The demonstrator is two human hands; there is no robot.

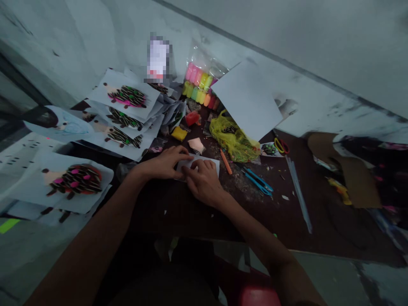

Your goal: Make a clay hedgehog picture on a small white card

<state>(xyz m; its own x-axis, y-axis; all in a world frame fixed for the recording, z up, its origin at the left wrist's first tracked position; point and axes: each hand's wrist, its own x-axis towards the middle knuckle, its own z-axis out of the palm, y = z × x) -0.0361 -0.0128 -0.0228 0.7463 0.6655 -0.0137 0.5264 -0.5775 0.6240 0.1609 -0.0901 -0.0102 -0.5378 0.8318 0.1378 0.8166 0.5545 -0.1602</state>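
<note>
A small white sheet of paper (214,163) lies on the dark table in front of me. My left hand (165,162) rests on its left part, thumb and fingers apart, steadying it. From the right, my right hand (204,180) presses down on the sheet with bent fingers close together; whatever is under the fingertips is hidden. Just beyond the sheet sits a pale peach lump of clay (196,145), with a yellow clay block (179,134) and a red clay block (192,118) behind it. An orange stick (226,162) and blue thread snips (258,181) lie to the right.
Stacked sheets with clay hedgehogs (127,97) spread across the left. A bag of coloured clay (199,83), a large blank sheet (247,100) and a yellow plastic bag (234,140) stand toward the wall. Scissors (281,146) and clear sticks (298,195) are at right.
</note>
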